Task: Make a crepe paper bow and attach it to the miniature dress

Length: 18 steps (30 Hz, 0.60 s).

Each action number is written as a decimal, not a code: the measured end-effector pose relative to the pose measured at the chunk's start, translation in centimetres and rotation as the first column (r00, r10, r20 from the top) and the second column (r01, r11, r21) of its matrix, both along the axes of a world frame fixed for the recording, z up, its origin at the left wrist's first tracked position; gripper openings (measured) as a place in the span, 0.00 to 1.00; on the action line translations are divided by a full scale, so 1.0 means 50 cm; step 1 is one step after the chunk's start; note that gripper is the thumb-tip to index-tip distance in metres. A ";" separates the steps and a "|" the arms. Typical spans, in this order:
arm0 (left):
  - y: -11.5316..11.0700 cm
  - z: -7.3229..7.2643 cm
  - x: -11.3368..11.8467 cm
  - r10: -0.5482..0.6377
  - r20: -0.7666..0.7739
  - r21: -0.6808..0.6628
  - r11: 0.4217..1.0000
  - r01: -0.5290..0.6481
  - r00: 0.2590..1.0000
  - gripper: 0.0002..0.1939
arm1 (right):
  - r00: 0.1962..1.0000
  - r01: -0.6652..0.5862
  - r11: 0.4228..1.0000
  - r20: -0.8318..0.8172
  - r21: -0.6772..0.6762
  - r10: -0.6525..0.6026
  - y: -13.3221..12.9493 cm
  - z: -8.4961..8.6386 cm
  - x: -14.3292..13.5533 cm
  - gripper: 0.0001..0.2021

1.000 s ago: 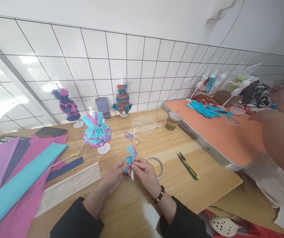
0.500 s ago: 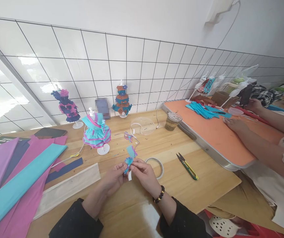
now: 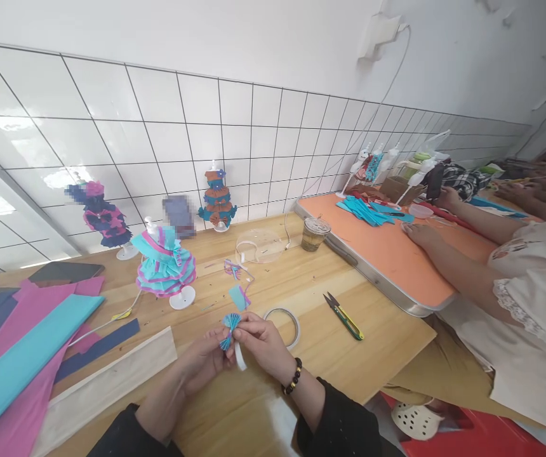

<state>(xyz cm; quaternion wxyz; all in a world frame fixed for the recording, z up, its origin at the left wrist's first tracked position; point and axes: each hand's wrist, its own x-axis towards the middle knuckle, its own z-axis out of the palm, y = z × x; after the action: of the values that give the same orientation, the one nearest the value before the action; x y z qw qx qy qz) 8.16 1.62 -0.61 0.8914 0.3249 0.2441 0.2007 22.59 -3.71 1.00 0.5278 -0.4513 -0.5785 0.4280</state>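
Between my two hands is a small pleated blue bow (image 3: 231, 320), pinched in at a purplish middle. My left hand (image 3: 204, 360) grips it from the left, with fingertips closed at its lower part. From the right, the thumb and fingers of my right hand (image 3: 264, 337) pinch the bow's middle. A narrow white strip (image 3: 240, 358) hangs down by my right fingertips; where its upper end is fixed is hidden. Just beyond my right hand lies a roll of tape (image 3: 296, 327). A blue-and-pink scrap (image 3: 239, 297) rests on the table past the bow.
Thread snips (image 3: 344, 316) lie to the right. A small mannequin in a turquoise dress (image 3: 166, 265) stands ahead, with other dressed mannequins behind. Coloured sheets (image 3: 39, 349) cover the left side. A lidded cup (image 3: 315, 235) stands near an orange board (image 3: 387, 254), where a co-worker's arms rest.
The view has swung right, so things appear further left. The bow is now turned with its pleats fanned more plainly, and both hands still hold it. The white strip hangs lower.
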 end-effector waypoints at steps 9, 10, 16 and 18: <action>0.000 0.005 0.007 0.062 -0.091 0.062 0.996 -0.056 0.994 0.12 | 0.993 0.036 0.999 -0.109 -0.024 -0.039 0.005 -0.015 0.003 0.13; 0.001 0.004 0.008 0.092 -0.102 0.093 0.992 -0.083 0.991 0.11 | 0.992 0.045 0.999 -0.113 -0.028 -0.048 0.005 -0.015 0.002 0.13; 0.002 -0.006 0.012 0.167 -0.145 0.277 0.953 -0.122 0.975 0.15 | 0.980 0.069 0.995 -0.183 -0.076 -0.081 0.003 -0.005 0.000 0.12; 0.005 -0.008 0.011 0.193 -0.163 0.345 0.930 -0.128 0.968 0.16 | 0.973 0.061 0.993 -0.215 -0.100 -0.081 0.003 -0.004 -0.001 0.12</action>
<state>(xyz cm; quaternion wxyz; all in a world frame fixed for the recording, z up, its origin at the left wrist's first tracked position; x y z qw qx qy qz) 8.70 1.86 -1.01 0.7764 0.4671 0.3184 0.2788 22.56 -3.55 0.81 0.5815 -0.4459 -0.4801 0.4822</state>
